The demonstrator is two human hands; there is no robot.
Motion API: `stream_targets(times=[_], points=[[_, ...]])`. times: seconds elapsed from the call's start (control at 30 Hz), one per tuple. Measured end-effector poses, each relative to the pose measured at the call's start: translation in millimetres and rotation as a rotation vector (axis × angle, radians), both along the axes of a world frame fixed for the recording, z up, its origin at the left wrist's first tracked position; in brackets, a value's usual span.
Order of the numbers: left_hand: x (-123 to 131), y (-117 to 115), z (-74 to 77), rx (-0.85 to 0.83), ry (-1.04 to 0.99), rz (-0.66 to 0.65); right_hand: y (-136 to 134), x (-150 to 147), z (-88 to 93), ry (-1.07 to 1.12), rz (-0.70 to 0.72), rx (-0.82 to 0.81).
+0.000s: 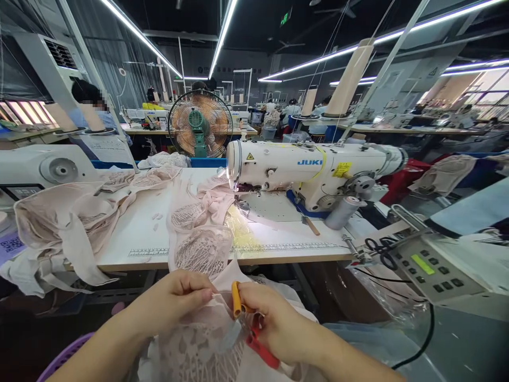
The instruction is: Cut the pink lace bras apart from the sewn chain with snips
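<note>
In front of the table edge, my left hand [181, 297] pinches the edge of a pale pink lace bra [199, 347] between thumb and fingers. My right hand [274, 321] is closed around scissors [262, 351] with orange and red handles; their blades point down and to the left over the lace, close to my left fingertips. Blurring hides whether the blades touch the cloth. More joined pink lace cups [201, 249] stretch up over the table edge towards the needle area of a white sewing machine [278, 165].
Pink bras [59, 217] are heaped on the table's left side. A ruler strip [286, 245] runs along the front edge. A grey thread cone [345, 212] and a control box [433, 265] stand right. Behind are a fan [200, 121] and a person [91, 103].
</note>
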State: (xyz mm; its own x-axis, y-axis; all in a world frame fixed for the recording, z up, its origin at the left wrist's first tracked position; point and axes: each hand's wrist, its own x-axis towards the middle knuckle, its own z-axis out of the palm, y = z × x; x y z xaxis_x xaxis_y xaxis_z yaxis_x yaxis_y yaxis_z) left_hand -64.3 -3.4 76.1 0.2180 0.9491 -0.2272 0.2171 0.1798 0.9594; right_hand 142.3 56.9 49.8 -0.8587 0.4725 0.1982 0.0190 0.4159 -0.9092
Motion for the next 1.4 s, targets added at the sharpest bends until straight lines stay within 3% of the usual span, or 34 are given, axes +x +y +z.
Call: stream_targets(times=[0.23,0.4,0.67,0.77,0.9,0.97,1.1,1.17,1.4], points=[[-10,7,0.6,-0.108,-0.048,-0.122,2,1,-2.0,-0.001,0.032,-0.301],[-14,11,-1.1,-0.155,-0.076,-0.155,2,1,-11.9,0.024,-0.015,-0.311],[-12,18,15.2,-0.112,-0.070,-0.298,6,-1,-8.9,-0.003,-0.115,-0.256],[-7,20,9.0,-0.055,-0.020,-0.231,7,-3,-9.1,-0.021,-0.132,-0.243],[4,17,-2.3,0.077,0.027,0.001,12,-1,-6.7,-0.040,-0.097,-0.197],[8,13,-5.9,0.149,0.038,0.078,20,5,-0.7,-0.095,-0.056,-0.098],[11,9,-10.4,0.141,-0.034,0.131,41,19,17.2,-0.365,-0.079,0.348],[12,9,-11.8,0.123,-0.066,0.146,49,24,24.4,-0.508,-0.067,0.495],[16,12,-8.3,0.104,-0.045,0.191,49,26,30.4,-0.692,-0.020,0.642]])
